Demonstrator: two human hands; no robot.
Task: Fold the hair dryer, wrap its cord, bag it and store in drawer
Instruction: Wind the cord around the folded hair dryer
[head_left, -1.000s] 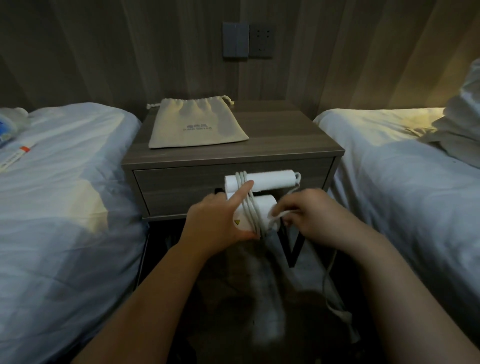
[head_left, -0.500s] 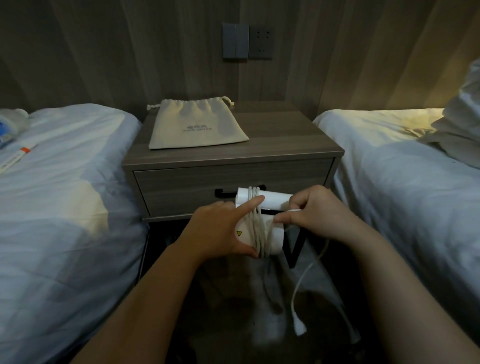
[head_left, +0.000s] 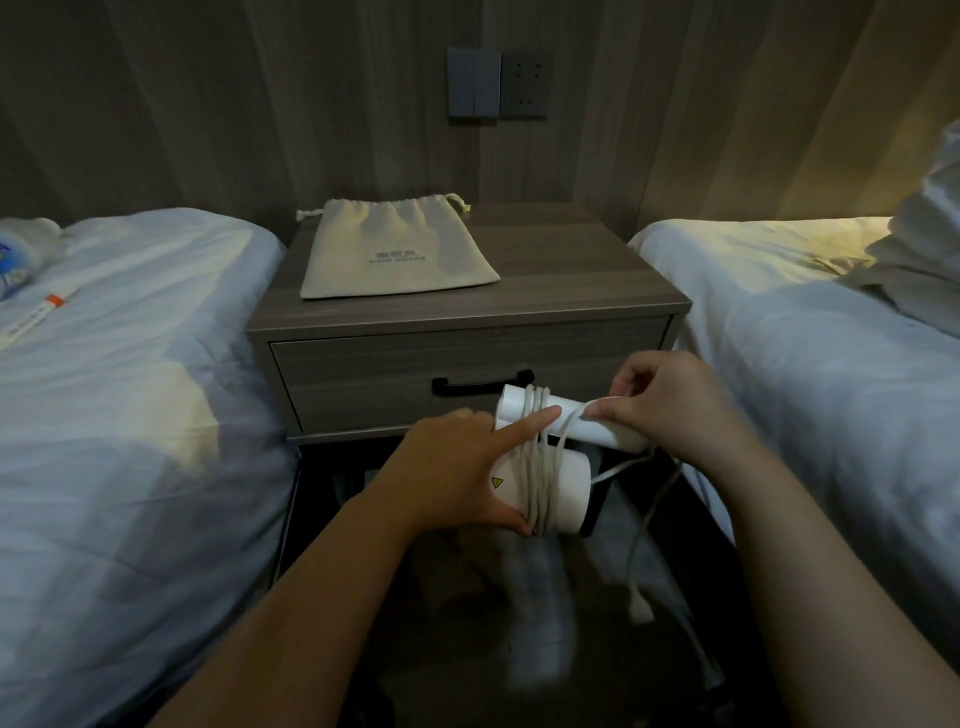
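Note:
A white folded hair dryer (head_left: 569, 486) is held in the air in front of the closed drawer (head_left: 467, 382) of the nightstand. My left hand (head_left: 449, 470) grips its body, with the forefinger pressed across the wound turns of the white cord (head_left: 537, 467). My right hand (head_left: 670, 400) pinches the cord at the handle end. The loose tail of the cord hangs down to the plug (head_left: 640, 608). A beige drawstring bag (head_left: 397, 254) lies flat on the nightstand top.
The wooden nightstand (head_left: 571, 291) stands between two beds with white sheets, one on the left (head_left: 130, 389) and one on the right (head_left: 810, 353). A pillow (head_left: 930, 239) lies at the far right. Wall switches and a socket (head_left: 496, 83) sit above. The floor below is dark.
My right hand has carried the cord up and over the dryer for another turn. The hanging tail has grown shorter and the plug has risen off the floor. The dryer sank slightly.

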